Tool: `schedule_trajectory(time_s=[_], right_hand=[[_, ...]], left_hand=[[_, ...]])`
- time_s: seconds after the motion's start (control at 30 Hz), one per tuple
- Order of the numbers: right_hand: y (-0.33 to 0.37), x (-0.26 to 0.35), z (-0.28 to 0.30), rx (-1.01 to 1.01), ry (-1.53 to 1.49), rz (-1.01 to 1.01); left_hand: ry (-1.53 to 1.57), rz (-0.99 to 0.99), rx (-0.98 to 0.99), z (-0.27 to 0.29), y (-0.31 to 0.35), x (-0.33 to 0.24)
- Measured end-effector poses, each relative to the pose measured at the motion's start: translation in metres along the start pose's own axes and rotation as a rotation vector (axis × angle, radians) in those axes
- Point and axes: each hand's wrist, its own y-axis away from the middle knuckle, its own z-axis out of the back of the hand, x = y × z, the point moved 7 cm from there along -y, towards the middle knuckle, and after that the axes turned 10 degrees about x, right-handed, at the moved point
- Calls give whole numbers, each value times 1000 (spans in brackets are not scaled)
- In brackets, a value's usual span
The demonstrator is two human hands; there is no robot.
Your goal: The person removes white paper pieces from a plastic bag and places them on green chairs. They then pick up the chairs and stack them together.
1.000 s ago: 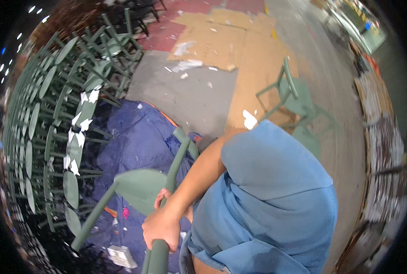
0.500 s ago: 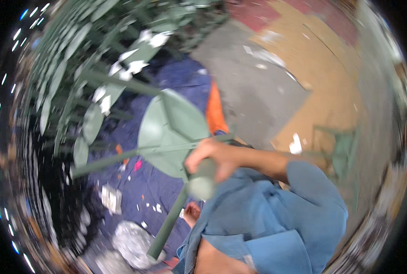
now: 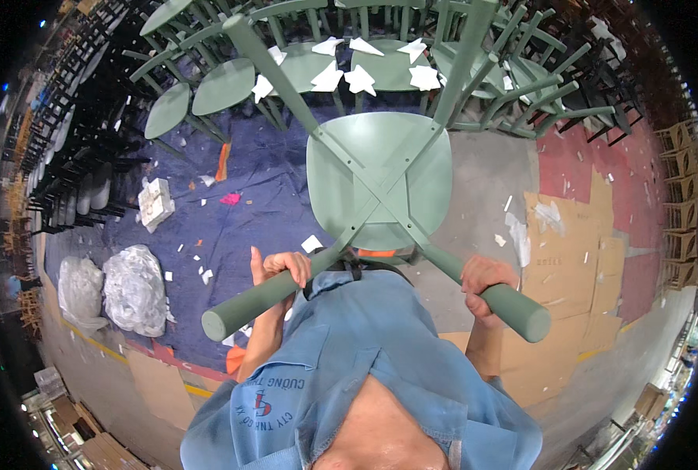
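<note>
In front of me a green chair (image 3: pixel 329 184) hangs with the underside of its seat facing up and a cross of braces over it. Two of its legs come toward me and two point away. My left hand (image 3: pixel 285 270) is closed over the near left leg (image 3: pixel 247 307), its thumb raised. Around the near right leg (image 3: pixel 513 309) the fingers of my right hand (image 3: pixel 486 286) are wrapped. The chair's backrest is mostly hidden beneath the seat.
Beyond it stand rows of green chairs (image 3: pixel 224 86), some with white paper pieces (image 3: pixel 361 80) on their seats. Plastic bundles (image 3: pixel 133 290) and a white packet (image 3: pixel 155 205) lie left on a blue floor covering (image 3: pixel 263 172). Cardboard sheets (image 3: pixel 560 266) cover floor at right.
The chair has swung round to lie squarely before me, legs pointing toward and away. My left hand, earlier low and apart from the chair, now grips a leg. My view has turned too.
</note>
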Motion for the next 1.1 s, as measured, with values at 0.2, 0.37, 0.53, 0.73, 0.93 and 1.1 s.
schedule_trajectory(time_s=[0.2,0.37,0.53,0.73,0.93,1.1], right_hand=[[-78,-26,56,-137,54,47],[-160,-95,71,-45,227,-102],[-263,-155,81,-98,213,-160],[-361,-178,99,11,227,-112],[-404,-247,157,-65,196,-184],[-432,-322,211,-132,166,-277]], left_hand=[[4,3,128,-9,-107,-10],[149,-47,276,54,-191,17],[197,-51,235,97,-305,9],[118,-123,251,110,-393,-17],[4,-364,109,101,-479,-105],[-29,-298,3,107,-552,-95]])
